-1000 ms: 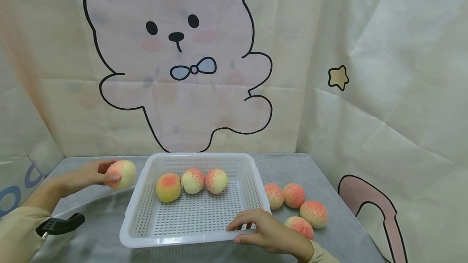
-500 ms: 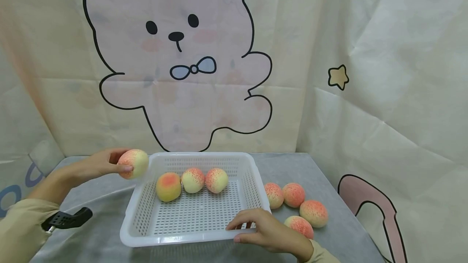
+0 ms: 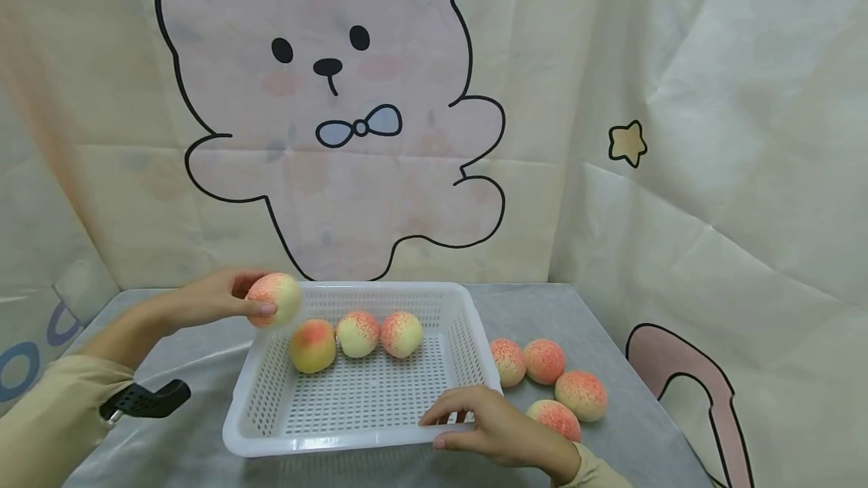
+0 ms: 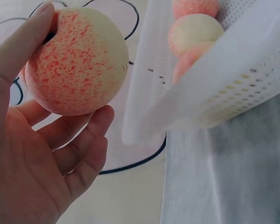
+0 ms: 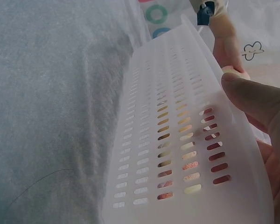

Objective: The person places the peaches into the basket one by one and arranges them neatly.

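Observation:
My left hand (image 3: 217, 298) holds a cream-and-red speckled peach (image 3: 276, 300) between thumb and fingers, over the left rim of a white perforated plastic basket (image 3: 366, 439). In the left wrist view the thumb lies along the top of the peach (image 4: 79, 63) and the fingertips support it below. My right hand (image 3: 491, 428) grips the basket's near rim at the right corner, thumb outside and fingers inside. Within the basket a yellow-orange peach (image 3: 313, 346) and two speckled peaches, one in the middle (image 3: 358, 334) and one at right (image 3: 401, 335), sit in a row.
Right of the basket, several peaches lie on the grey-covered table (image 3: 529, 303), among them a large speckled one (image 3: 582, 396) and a redder one (image 3: 545, 362). Behind the table hangs a printed curtain (image 3: 529, 232). A black band (image 3: 145, 399) circles the left wrist.
My left hand has carried the peach up and to the right, from beside the basket to over its left rim. The right hand and the other peaches have stayed put.

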Demonstrator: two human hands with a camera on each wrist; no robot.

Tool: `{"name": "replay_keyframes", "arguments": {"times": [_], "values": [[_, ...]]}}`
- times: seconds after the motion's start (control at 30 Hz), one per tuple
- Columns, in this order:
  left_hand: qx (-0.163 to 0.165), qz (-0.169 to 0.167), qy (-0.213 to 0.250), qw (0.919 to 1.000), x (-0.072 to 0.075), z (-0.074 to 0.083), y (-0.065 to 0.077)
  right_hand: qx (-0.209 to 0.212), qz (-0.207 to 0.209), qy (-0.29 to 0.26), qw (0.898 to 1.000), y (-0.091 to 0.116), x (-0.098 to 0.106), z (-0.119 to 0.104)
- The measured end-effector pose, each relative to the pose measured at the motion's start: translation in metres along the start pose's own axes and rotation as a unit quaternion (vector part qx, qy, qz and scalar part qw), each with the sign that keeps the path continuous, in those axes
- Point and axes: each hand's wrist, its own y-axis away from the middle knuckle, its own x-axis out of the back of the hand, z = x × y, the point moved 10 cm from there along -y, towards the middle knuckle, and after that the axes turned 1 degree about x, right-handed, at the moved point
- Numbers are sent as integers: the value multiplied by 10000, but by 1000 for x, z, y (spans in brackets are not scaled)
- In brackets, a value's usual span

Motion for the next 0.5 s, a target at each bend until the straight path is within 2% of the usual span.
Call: {"name": "replay_keyframes", "arguments": {"times": [0.27, 0.5], "values": [[-249, -235, 16, 9994, -17, 16, -11, -26, -13, -39, 10000, 0, -1, 1], [-388, -463, -271, 9978, -34, 25, -17, -73, 12, -80, 9999, 0, 0, 1]]}}
